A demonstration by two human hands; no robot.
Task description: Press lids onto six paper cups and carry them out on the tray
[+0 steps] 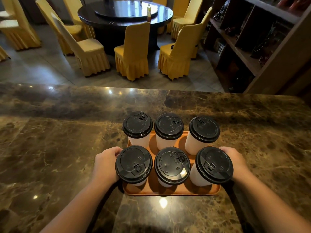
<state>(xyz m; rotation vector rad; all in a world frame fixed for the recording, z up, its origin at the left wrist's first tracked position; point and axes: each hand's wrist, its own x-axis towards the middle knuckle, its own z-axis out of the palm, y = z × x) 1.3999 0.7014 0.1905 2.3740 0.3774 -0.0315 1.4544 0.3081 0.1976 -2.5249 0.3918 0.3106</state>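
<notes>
Standing in two rows of three on an orange tray [168, 191], six white paper cups [195, 140] are capped with black lids [171, 165]. The tray's left edge is gripped by the left hand [105, 163], its right edge by the right hand [237, 160], fingers curled. The marble counter [67, 132] is spread beneath.

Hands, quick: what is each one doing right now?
Left hand grips the tray at its left end.
Right hand grips its right end.

I am seeing a brown marble counter [67, 148] bearing an orange tray [168, 191]. Six lidded paper cups [196, 175] are standing on that tray, three behind three.
</notes>
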